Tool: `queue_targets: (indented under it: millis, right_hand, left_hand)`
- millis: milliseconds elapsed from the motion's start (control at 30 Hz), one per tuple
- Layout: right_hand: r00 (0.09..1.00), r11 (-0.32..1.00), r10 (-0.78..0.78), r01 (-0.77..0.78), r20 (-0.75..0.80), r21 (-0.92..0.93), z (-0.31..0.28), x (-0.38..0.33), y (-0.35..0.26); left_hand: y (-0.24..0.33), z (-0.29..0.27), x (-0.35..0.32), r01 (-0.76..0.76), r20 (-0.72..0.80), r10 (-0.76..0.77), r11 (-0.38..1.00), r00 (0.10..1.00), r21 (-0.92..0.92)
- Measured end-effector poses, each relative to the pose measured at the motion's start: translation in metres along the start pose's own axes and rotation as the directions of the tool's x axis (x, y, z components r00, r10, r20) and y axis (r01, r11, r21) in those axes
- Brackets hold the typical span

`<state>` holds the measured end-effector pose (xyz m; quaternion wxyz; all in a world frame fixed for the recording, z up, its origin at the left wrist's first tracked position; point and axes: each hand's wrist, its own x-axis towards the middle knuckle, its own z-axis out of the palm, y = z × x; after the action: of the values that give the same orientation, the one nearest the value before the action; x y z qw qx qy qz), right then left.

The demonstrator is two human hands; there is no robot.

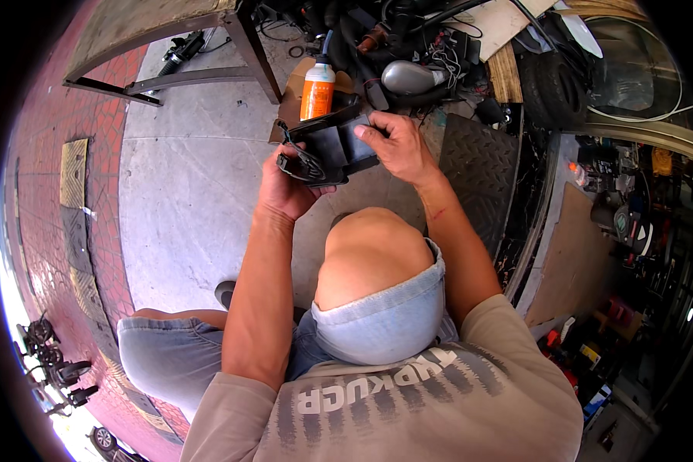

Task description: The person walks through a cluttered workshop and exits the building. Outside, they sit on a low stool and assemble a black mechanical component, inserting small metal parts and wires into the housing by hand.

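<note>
The person sits with a bare knee (373, 254) raised just below both hands. The left hand (285, 189) grips the lower left edge of a black plastic housing (327, 146), fingers wrapped around a bundle of thin wires at that side. The right hand (399, 145) clamps the housing's upper right edge, thumb pressed on its face. The housing is held clear of the concrete floor (185, 192). Just beyond the hands stands an orange bottle (317, 86) with a white cap. Farther right lies a grey rounded cover (408, 77) among black cables.
</note>
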<state>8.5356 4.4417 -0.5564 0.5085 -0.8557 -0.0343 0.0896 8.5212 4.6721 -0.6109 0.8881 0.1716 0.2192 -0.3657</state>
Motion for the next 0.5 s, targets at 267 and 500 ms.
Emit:
queue_targets:
  millis: [267, 500]
  right_hand:
    - [0.962, 0.999, -0.01, -0.002, -0.272, -0.042, 0.035, -0.017, -0.005]
    - [0.977, 0.847, 0.182, -0.098, -0.114, 0.522, 0.054, -0.025, 0.027]
  left_hand:
    - [-0.009, 0.014, -0.001, -0.04, -0.048, 0.044, 0.997, 0.998, 0.071]
    - [-0.013, 0.006, 0.01, -0.04, -0.047, 0.043, 0.998, 0.998, 0.053]
